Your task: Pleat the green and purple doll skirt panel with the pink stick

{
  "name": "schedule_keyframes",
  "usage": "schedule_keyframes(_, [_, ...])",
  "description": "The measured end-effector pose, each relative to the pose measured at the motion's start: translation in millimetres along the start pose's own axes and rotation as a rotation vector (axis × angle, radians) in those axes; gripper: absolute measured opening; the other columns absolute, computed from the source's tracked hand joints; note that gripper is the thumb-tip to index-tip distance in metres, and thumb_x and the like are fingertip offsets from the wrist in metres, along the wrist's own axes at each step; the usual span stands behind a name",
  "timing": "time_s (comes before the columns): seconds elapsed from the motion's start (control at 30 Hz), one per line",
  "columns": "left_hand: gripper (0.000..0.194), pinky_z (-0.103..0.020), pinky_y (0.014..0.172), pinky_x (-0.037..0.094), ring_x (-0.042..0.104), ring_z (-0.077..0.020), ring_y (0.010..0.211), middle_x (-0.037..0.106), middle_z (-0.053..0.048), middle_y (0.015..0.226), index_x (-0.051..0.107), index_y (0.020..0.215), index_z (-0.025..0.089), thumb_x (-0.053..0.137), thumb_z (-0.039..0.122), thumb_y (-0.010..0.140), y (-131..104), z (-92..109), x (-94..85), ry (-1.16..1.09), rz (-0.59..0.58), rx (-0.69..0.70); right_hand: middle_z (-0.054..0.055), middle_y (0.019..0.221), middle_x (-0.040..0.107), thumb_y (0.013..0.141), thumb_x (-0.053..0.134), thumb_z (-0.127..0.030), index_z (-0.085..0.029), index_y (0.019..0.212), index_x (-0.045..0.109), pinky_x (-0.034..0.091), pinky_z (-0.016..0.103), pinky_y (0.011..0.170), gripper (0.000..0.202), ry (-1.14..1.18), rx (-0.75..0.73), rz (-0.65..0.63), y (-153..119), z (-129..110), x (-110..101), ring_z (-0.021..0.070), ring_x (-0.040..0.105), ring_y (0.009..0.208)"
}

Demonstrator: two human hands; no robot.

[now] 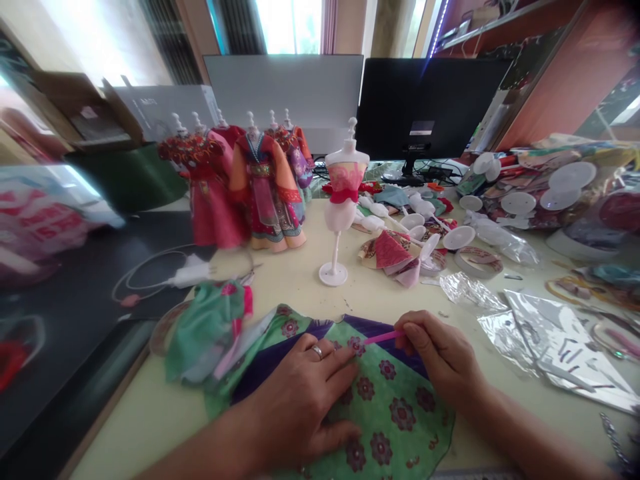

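A green fabric piece with dark red flower prints (400, 400) and purple bands lies flat on the table in front of me. My left hand (310, 393), with a ring on one finger, rests on it with the fingers spread. My right hand (440, 353) pinches one end of a thin pink strip (381, 338), whose other end reaches the fabric near my left fingertips. Behind the fabric stands a small white mannequin (334, 217) wearing a pink and red top (346, 180). Left of the fabric is a crumpled green and pink cloth (205, 327).
Several dressed mannequins (265, 187) stand at the back left. Fabric scraps and white stands (395, 250) lie right of the bare-based mannequin. Clear plastic bags (570, 353) and tape rolls (477, 261) are at the right. A white charger with cable (190, 273) lies left.
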State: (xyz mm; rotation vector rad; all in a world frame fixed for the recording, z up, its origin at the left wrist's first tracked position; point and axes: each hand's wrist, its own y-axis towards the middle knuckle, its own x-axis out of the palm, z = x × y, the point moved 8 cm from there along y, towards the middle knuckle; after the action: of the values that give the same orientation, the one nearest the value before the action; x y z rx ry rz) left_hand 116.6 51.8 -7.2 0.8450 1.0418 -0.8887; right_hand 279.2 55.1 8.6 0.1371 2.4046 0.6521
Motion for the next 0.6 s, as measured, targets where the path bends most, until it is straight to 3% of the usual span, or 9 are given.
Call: schedule_keyframes(0.6, [0.051,-0.048,0.089,0.042,0.057,-0.0307,0.103,0.057,-0.014,0.130,0.056,0.121,0.014,0.055,0.052,0.086,0.9,0.9,-2.1,-0.019,0.014,0.004,-0.002,0.064,0.060,0.097,0.041,-0.027,-0.021,0.083,0.055,0.045,0.022,0.053,0.021,0.011,0.039,0.011,-1.3,5.4,-2.3,0.0104,0.056,0.055])
